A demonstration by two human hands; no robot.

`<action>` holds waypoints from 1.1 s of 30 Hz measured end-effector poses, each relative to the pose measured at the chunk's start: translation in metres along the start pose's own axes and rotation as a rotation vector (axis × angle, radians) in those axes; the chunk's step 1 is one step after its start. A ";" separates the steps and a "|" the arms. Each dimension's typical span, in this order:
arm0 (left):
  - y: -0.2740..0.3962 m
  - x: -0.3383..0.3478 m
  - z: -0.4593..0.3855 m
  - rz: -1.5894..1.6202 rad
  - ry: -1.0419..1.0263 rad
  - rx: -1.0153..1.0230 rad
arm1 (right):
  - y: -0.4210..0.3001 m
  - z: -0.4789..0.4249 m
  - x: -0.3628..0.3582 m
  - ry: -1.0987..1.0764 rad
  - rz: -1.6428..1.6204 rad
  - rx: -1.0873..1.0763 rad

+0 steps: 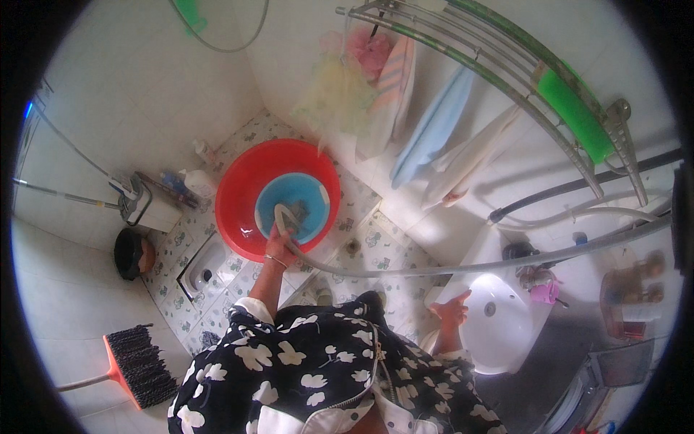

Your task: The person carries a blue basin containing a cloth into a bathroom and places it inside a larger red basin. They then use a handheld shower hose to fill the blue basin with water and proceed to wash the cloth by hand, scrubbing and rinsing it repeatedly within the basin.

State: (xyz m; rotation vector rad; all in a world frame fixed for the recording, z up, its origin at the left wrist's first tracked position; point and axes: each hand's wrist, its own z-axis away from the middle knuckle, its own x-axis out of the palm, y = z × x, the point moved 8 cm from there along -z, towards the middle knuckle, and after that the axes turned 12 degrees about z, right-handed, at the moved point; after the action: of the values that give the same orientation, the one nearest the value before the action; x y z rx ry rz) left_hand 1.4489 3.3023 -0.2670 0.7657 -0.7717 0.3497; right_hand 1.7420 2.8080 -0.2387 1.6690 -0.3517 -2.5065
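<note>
My left hand [280,245] is closed around a grey flexible hose [347,269] near its end, over the near edge of a light blue basin [313,187]. That basin sits inside a large red plastic tub [233,190] on the tiled floor. Greyish cloth-like material [298,209] lies in the blue basin by the hose end. From there the hose runs across to the right wall. My right hand [451,311] is held beside the white washbasin [496,325], fingers apart, with nothing in it.
A squat toilet [207,266] is set in the floor left of the tub. Bottles, a mop bucket [152,209] and a dark bowl [128,254] stand by the left wall; a broom [138,366] is lower left. Towels [434,127] hang from a metal rack [482,59]. A floor drain [353,247] lies nearby.
</note>
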 end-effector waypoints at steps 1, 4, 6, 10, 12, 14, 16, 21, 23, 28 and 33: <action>0.005 -0.002 0.001 0.002 -0.007 0.019 | -0.005 0.005 -0.007 -0.010 0.012 0.005; 0.013 0.008 0.000 0.004 -0.038 0.046 | -0.003 0.012 -0.014 -0.030 0.010 0.036; 0.018 0.019 0.001 0.001 -0.050 0.057 | 0.002 0.012 -0.013 -0.035 -0.014 0.057; 0.037 0.032 0.014 0.015 -0.048 0.107 | -0.004 0.004 -0.006 -0.020 -0.053 0.022; 0.040 0.040 0.017 0.005 -0.079 0.118 | -0.001 0.003 -0.003 -0.016 -0.053 0.020; 0.042 0.037 0.015 0.049 -0.090 0.126 | -0.006 0.006 -0.008 -0.024 -0.032 0.019; 0.037 0.048 0.011 0.047 -0.137 0.107 | 0.002 0.008 -0.008 -0.030 -0.015 0.063; 0.041 0.043 0.009 0.061 -0.173 0.114 | -0.005 0.013 -0.015 -0.064 -0.005 0.069; 0.040 0.040 0.007 0.068 -0.168 0.111 | -0.005 0.015 -0.017 -0.075 0.013 0.074; 0.033 0.021 -0.006 0.073 -0.180 0.105 | -0.003 0.012 -0.015 -0.064 -0.022 0.071; 0.009 0.002 -0.009 0.004 -0.123 0.014 | -0.001 0.014 -0.016 -0.065 -0.042 0.056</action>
State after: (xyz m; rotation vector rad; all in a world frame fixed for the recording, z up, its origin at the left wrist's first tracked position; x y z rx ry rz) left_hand 1.4497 3.3148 -0.2650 0.8043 -0.8869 0.3145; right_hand 1.7352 2.8144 -0.2192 1.6335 -0.4014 -2.6096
